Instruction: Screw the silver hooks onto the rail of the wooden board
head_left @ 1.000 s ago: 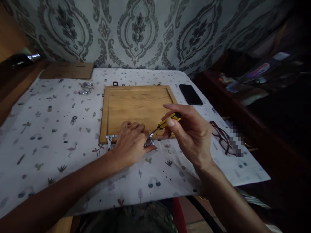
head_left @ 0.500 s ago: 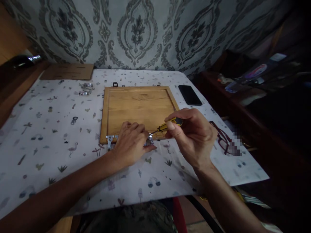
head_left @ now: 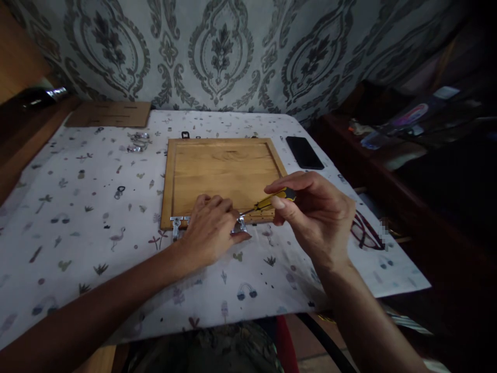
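Note:
A framed wooden panel (head_left: 229, 171) lies flat on the table, two metal hinges along its near edge. My left hand (head_left: 209, 230) is closed over the right-hand metal hinge (head_left: 241, 224), thumb at its near side and fingers curled on the panel; part of the hinge is hidden under it. Between thumb and fingers, my right hand (head_left: 316, 217) pinches the yellow and black handle of a screwdriver (head_left: 265, 203). The screwdriver's thin tip slants down to the hinge by my left fingers. The other metal hinge (head_left: 176, 228) sits at the panel's near left corner.
Loose metal hardware (head_left: 139, 141) lies left of the panel, with flat cardboard (head_left: 108, 114) farther back. A black phone (head_left: 305, 153) rests on the right, and red-framed glasses (head_left: 367, 234) beyond my right wrist. A plastic bottle (head_left: 413, 114) is past the table's right edge.
My right hand has shifted slightly to the right and its grip on the screwdriver handle has turned a little. The tip remains at the hinge; my left hand has not visibly moved.

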`<state>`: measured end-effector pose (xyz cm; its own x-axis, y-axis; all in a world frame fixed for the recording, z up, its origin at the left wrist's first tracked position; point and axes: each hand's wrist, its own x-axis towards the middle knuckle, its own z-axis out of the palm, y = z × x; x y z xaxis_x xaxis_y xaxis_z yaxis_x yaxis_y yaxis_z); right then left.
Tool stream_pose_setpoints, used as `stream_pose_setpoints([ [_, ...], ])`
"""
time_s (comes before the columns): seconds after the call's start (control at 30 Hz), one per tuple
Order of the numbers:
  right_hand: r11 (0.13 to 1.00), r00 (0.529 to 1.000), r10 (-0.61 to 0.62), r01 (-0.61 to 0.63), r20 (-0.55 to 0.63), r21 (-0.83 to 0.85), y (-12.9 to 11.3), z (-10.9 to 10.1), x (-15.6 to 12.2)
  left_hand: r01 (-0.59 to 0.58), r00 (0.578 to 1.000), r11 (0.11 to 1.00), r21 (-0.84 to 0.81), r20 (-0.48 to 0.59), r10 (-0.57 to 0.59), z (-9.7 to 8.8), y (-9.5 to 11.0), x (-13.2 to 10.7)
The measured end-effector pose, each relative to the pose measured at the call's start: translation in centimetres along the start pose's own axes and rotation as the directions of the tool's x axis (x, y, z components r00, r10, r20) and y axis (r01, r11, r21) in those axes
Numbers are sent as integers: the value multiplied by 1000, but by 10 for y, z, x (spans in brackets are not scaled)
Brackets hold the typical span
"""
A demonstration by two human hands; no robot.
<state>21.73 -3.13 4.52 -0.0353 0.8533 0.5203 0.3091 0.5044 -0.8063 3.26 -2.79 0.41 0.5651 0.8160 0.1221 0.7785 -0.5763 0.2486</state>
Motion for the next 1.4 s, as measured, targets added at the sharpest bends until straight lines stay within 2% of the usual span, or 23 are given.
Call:
stream_pose_setpoints([
  [0.1,998,999,37,-37,13,43,-1,2,0,-5,1000,1000,2,-10,5,2,0,-1],
  [0.3,995,987,36,-50,159,86,-3,-7,0,-19,999,1000,22,-39,20,2,-1,-1],
  [0.37,997,989,30,-39,142,61,0,-7,-1,-22,999,1000,18,-43,22,2,-2,0],
  [0.5,999,999,-38,38,-15,-16,5,0,-1,-26,999,1000,17,-37,27,4,-2,0],
  [0.57,998,997,-60,58,-52,-36,6,3,-1,-21,999,1000,23,-34,21,4,-2,-1],
  [0.87,988,990,77,-92,120,126,0,-7,-3,-20,999,999,25,-39,21,4,-1,-1],
  [0.93,987,990,71,-86,118,133,0,-7,-2,-21,999,1000,20,-43,22,4,-1,-1],
  [1.03,991,998,47,-51,37,124,2,-3,0,-22,999,1000,14,-46,23,4,-1,-1],
  [1.13,989,998,69,-68,-5,130,1,1,2,-21,999,1000,23,-50,22,3,-1,-2],
  [1.33,991,988,70,-84,135,101,-5,-7,2,-24,998,999,35,-50,26,3,-1,-1],
  [1.4,993,988,66,-79,139,88,-3,-8,1,-20,999,999,35,-48,22,4,-1,-1],
])
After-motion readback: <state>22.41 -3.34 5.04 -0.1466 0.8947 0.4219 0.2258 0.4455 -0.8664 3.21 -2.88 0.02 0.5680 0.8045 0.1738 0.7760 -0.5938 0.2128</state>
